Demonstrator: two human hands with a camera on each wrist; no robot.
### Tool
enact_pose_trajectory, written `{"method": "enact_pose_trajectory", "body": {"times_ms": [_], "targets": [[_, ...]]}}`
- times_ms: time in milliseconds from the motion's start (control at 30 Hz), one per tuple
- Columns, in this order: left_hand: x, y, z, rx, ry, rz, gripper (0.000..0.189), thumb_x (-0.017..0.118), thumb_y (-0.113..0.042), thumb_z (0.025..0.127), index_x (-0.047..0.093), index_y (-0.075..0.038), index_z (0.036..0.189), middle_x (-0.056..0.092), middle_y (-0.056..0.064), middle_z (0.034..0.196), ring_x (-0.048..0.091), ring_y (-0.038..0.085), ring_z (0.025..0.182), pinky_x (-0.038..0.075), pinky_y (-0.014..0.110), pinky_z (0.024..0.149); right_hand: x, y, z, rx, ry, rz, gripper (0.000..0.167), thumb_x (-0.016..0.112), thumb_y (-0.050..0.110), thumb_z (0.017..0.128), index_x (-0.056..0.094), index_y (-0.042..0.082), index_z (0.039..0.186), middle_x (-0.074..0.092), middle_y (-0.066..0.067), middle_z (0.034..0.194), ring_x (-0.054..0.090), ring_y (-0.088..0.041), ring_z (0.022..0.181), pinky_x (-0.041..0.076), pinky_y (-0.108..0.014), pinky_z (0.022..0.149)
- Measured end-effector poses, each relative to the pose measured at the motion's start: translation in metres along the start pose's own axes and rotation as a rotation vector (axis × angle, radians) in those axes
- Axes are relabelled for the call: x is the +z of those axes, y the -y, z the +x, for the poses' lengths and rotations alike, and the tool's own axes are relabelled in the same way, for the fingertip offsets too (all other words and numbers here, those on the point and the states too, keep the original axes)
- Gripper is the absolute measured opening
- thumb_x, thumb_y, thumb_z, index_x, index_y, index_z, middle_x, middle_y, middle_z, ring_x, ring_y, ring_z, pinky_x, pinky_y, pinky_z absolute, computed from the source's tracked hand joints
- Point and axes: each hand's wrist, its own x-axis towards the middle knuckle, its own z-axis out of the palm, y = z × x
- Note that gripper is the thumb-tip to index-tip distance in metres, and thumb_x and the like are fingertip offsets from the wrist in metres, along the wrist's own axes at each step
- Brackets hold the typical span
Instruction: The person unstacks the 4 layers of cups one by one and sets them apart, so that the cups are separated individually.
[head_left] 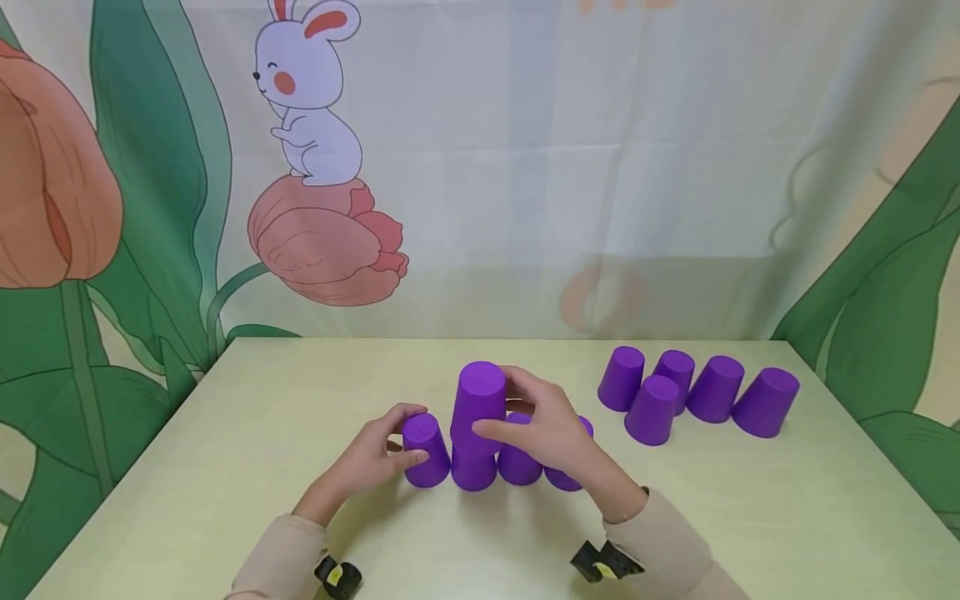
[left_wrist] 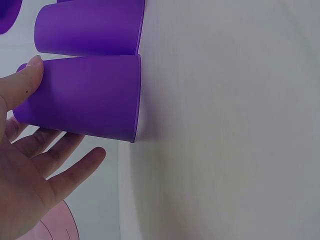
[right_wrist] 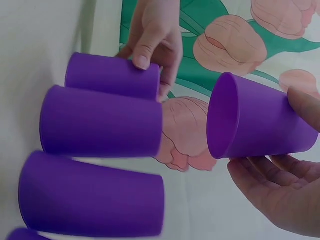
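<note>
— Cup (head_left: 477, 404) in the right hand (head_left: 549, 425): pointing which way?

— Mouth down, base up, long axis near vertical; pinched between thumb and fingers.

— Directly below that grip?

— Lower cup (head_left: 474, 473), also upside down, just apart from the raised rim in the right wrist view.

— Left hand (head_left: 371, 450)?

— Thumb and fingers around the end cup (head_left: 427, 454), left of the right-hand grip; mouth toward the table (head_left: 247, 442).

— Other containers, and contents?

— Beneath the right hand, two inverted cups (head_left: 520, 467); beyond it and rightward, five inverted cups (head_left: 651, 410). Bare purple wall inside the raised one; insides of the rest hidden.
</note>
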Motion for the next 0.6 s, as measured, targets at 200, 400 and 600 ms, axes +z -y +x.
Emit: {"method": "enact_pose_trajectory", "body": {"times_ms": [200, 400, 600], "targets": [[0.001, 0.000, -0.002, 0.011, 0.001, -0.004, 0.049, 0.066, -0.010, 0.083, 0.044, 0.001, 0.125, 0.057, 0.014, 0.112, 0.056, 0.028, 0.097, 0.048, 0.039, 0.077, -0.013, 0.001, -0.009, -0.018, -0.017, 0.006, 0.053, 0.075, 0.021, 0.075, 0.052, 0.013, 0.123, 0.061, 0.000, 0.106, 0.057, -0.017, 0.101, 0.044, -0.035, 0.090], [0.001, 0.001, -0.001, 0.005, -0.001, 0.009, 0.047, 0.066, -0.010, 0.083, 0.045, -0.002, 0.124, 0.058, 0.012, 0.112, 0.057, 0.026, 0.096, 0.048, 0.037, 0.078, -0.027, -0.001, -0.018, -0.031, -0.027, -0.012, 0.053, 0.075, 0.020, 0.076, 0.052, 0.013, 0.123, 0.062, -0.001, 0.106, 0.057, -0.017, 0.099, 0.044, -0.034, 0.089], [0.001, 0.003, 0.001, -0.016, -0.005, 0.031, 0.048, 0.067, -0.011, 0.083, 0.045, -0.004, 0.125, 0.058, 0.009, 0.112, 0.056, 0.025, 0.096, 0.048, 0.037, 0.078, -0.042, -0.005, -0.027, -0.015, -0.050, -0.053, 0.053, 0.075, 0.019, 0.076, 0.052, 0.012, 0.123, 0.061, -0.003, 0.106, 0.057, -0.019, 0.101, 0.045, -0.035, 0.089]]}}
